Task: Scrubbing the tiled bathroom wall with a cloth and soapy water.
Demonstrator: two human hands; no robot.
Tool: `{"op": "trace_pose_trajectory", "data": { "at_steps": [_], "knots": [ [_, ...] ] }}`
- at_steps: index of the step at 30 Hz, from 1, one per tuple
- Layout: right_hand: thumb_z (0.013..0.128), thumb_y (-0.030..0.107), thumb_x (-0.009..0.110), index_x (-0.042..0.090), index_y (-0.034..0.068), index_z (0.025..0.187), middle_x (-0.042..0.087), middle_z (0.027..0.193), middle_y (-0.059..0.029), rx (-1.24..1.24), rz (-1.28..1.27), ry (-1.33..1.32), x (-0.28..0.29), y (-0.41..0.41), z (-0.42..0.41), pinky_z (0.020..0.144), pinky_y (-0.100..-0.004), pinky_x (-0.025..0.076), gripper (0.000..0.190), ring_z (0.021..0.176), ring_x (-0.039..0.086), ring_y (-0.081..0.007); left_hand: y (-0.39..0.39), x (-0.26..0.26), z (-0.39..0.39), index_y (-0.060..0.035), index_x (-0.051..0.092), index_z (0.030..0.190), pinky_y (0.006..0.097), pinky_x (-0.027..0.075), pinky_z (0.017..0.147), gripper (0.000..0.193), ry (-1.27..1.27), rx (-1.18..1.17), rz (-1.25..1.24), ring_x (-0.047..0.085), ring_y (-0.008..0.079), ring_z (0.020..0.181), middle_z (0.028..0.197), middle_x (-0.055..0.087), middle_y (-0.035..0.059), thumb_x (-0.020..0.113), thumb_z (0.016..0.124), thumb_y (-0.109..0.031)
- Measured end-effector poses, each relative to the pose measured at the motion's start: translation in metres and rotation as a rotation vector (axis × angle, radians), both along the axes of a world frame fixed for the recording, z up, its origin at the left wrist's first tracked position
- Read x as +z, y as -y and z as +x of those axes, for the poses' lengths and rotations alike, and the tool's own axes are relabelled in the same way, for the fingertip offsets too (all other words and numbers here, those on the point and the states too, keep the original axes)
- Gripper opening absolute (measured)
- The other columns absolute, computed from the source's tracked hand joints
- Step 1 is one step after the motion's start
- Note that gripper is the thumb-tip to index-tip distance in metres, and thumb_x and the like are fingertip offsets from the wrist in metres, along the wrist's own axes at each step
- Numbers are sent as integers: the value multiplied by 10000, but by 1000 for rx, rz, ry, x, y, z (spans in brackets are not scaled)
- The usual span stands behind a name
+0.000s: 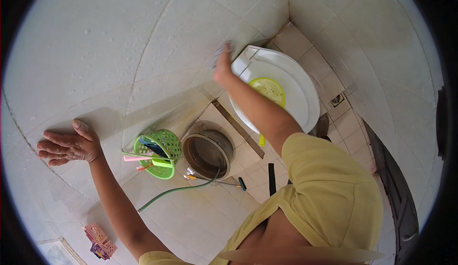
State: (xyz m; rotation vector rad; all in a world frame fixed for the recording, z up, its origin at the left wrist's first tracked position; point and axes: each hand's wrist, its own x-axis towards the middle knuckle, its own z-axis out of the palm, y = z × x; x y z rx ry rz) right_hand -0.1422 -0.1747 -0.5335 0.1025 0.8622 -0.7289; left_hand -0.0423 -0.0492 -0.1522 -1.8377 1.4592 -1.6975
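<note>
My left hand [69,145] rests on the pale tiled wall [107,43] with its fingers spread and holds nothing. Suds or wet residue mark its fingertips. Beside the toilet, my right hand [223,64] presses a greyish pad or cloth [217,55] to the lower wall; motion blur hides what exactly it is. White droplets dot the tiles between the two hands. Below my right forearm is the white toilet [304,86] with its lid down. A lime-green dipper [266,89] of foamy liquid sits on that lid, its handle pointing toward me.
A green basket [170,143] with combs and brushes is near the wall. Next to it stands a brown bucket [227,150] with a green hose [171,191] running into it. A long-handled brush or squeegee [242,183], a floor drain [337,99] and a pink wall holder [100,238] also show.
</note>
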Motion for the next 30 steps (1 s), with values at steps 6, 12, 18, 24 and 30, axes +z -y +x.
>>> {"op": "trace_pose_trajectory", "data": {
  "at_steps": [6,12,18,24,30],
  "knots": [
    [917,410,359,80,33,1396,-52,1439,-237,-203,-908,-654,127,53,-32,1071,-427,1,671,1336,-63,-361,1,-1,-3,-36,147,1392,591,-66,989,769,-39,-27,-7,-68,388,1330,1456,-24,187,343,863,-558],
    [917,367,362,173,50,1382,106,1437,-213,-512,-543,-333,45,157,-73,1069,-424,115,593,1328,128,-317,11,-3,-8,-21,175,1386,500,-125,1019,737,-6,-92,-26,-47,345,1346,1461,28,177,297,874,-537],
    [920,403,361,68,-3,1384,16,1432,-253,-183,-362,-323,58,3,6,1078,-436,82,683,1337,29,-352,15,-9,-8,-18,191,1380,499,-109,1027,726,-11,-138,-23,-34,353,1346,1458,55,181,313,873,-522],
    [908,396,391,72,63,1404,-74,1425,-267,-209,-1197,-785,171,4,-15,1040,-524,14,677,1306,-93,-448,4,-5,-6,-12,192,1379,488,-111,1031,710,10,-113,-12,-37,351,1347,1459,49,180,327,878,-497],
    [918,342,351,197,47,1377,127,1429,-217,-464,-723,-776,44,158,-62,1062,-436,137,567,1314,139,-359,12,-5,-10,-21,180,1384,481,-139,1027,707,21,-128,-18,-41,339,1349,1460,44,178,334,877,-489]
  ]
}}
